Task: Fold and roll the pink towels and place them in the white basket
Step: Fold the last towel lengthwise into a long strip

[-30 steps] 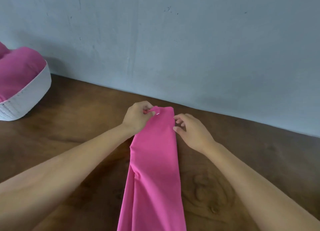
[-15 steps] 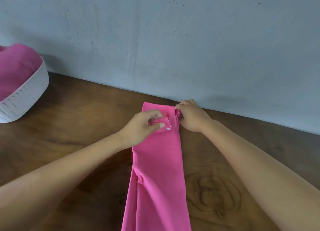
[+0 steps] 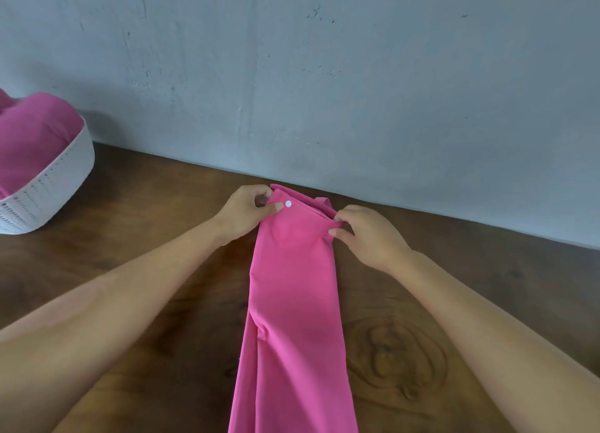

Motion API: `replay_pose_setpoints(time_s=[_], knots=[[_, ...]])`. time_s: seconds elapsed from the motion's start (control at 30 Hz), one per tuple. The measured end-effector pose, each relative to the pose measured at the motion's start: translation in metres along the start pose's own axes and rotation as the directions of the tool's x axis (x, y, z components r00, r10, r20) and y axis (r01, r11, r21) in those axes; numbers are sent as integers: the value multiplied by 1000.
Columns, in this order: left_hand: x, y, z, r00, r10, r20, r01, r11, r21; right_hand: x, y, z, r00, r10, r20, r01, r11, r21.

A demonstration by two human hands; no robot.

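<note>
A pink towel (image 3: 293,302), folded into a long narrow strip, lies on the brown wooden table (image 3: 156,270) and runs from the wall toward me. Its far end is turned over into a small fold with a white dot on it. My left hand (image 3: 246,213) pinches the left corner of that fold. My right hand (image 3: 367,234) pinches the right corner. The white basket (image 3: 52,189) stands at the far left and holds other pink towels (image 3: 35,140).
A grey-blue wall (image 3: 324,75) rises right behind the towel's far end. Bare wood lies to the left and right of the strip, between it and the basket.
Both hands have spread apart to the two corners of the far end. The end of the towel is now turned over toward me across its full width.
</note>
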State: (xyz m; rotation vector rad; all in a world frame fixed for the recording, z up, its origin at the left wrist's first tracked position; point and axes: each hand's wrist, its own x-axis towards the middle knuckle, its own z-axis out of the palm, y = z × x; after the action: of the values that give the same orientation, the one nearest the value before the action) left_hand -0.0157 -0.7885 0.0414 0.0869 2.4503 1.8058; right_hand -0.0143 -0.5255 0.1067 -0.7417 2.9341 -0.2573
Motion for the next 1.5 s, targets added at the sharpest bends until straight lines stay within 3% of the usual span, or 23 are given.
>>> replay_pose_setpoints(time_s=[0.2, 0.37, 0.6, 0.87, 1.0, 1.13, 1.27, 1.5], knots=[[-18, 22, 0, 986, 104, -129, -114, 991, -72, -24, -1, -7, 996, 37, -84, -34, 999, 28], [-50, 45, -2, 971, 127, -201, -154, 980, -126, -49, -12, -19, 981, 92, -171, -59, 981, 187], [-125, 45, -4, 970, 195, -146, -209, 974, -87, -110, -45, -14, 982, 66, -179, -38, 988, 152], [-196, 11, 20, 982, 167, 88, -169, 985, 20, -195, -57, 45, 981, 86, -173, -81, 996, 36], [-210, -9, 37, 989, 129, 69, -134, 988, 71, -210, -59, 83, 975, 125, -185, -117, 992, 54], [-223, -19, 50, 981, 192, 2, -189, 966, 177, -221, -62, 107, 956, 128, -265, -121, 992, 40], [-239, -17, 58, 962, 269, 49, -271, 918, 291, -240, -64, 118, 937, 127, -327, -121, 992, 39], [-286, -15, 85, 979, 206, -5, -196, 939, 282, -291, -67, 129, 922, 130, -364, -97, 989, 108]])
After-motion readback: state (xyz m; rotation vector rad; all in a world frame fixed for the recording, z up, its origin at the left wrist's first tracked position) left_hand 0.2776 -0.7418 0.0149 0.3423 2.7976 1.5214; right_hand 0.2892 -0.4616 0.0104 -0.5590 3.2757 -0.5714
